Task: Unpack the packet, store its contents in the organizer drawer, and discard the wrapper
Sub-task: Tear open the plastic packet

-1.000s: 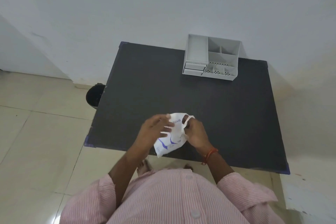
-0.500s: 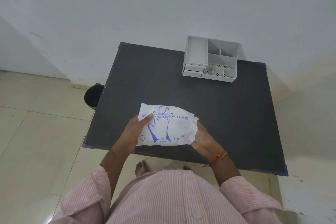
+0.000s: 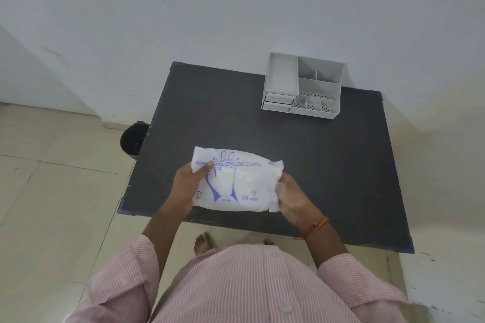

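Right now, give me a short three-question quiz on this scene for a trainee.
1. True or false: the left hand and the right hand both hold the packet.
2. Where is the organizer? A: on the floor. B: at the far side of the table, by the wall. C: at the table's near edge.
3. Fill in: the bin stands on the floor at the table's ____ side.
Key: 1 true; 2 B; 3 left.
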